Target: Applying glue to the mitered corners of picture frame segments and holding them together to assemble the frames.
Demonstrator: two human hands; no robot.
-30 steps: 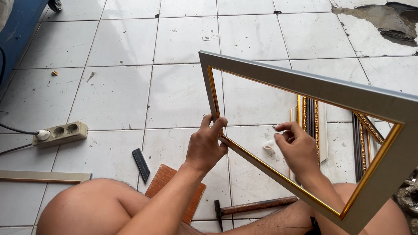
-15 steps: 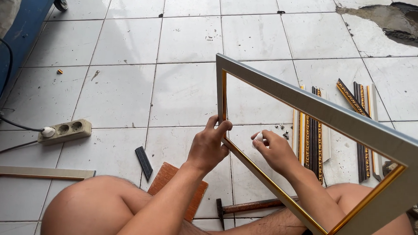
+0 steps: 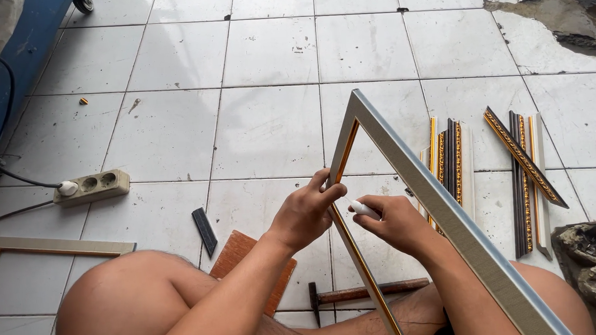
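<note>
A grey picture frame (image 3: 440, 208) with a gold inner edge is held up on edge over my lap, its corner pointing away from me. My left hand (image 3: 306, 210) grips its left side rail near the middle. My right hand (image 3: 397, 223) is inside the frame opening, fingers closed on a small white tube-like object (image 3: 364, 209) whose tip meets the rail beside my left fingers. My bare knees frame the bottom of the view.
Dark and gold moulding strips (image 3: 448, 157) lie on the white floor tiles at right, more of them (image 3: 524, 171) farther right. A hammer (image 3: 364, 293), a reddish board (image 3: 238, 257), a small dark piece (image 3: 204, 230), a power strip (image 3: 91, 188), another frame (image 3: 50, 246) and a blue object (image 3: 12, 66) surround me.
The frame has swung round and leftward, now seen nearly edge-on. My right hand moved left toward my left hand, bringing the white object to the rail.
</note>
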